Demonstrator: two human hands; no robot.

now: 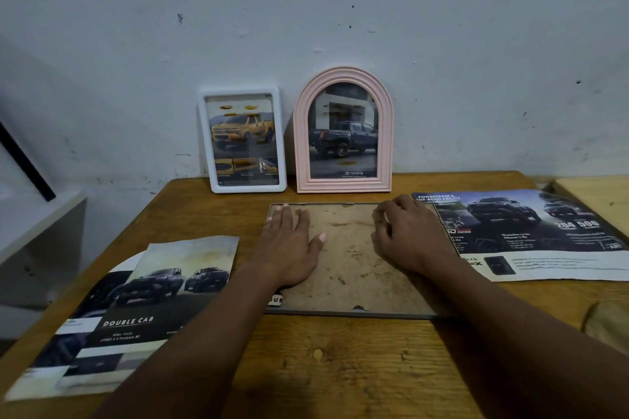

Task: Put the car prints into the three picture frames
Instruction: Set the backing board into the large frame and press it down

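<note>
A grey-edged picture frame (350, 313) lies face down on the wooden table, its stained brown backing board (347, 255) up. My left hand (289, 245) rests flat on the board's left part, fingers spread. My right hand (408, 235) sits on the board's right part with fingers curled down at its surface. A corner of a print (275, 299) peeks from under the board at the lower left. A white frame (243, 141) holding a yellow truck print and a pink arched frame (343, 133) holding a grey truck print lean upright against the wall.
A "Double Cab" brochure page (136, 309) lies at the left front of the table (323, 367). A dark truck brochure sheet (531, 235) lies at the right. A pale wooden surface (599, 201) adjoins the table's right side. A white ledge (37, 224) stands at the left.
</note>
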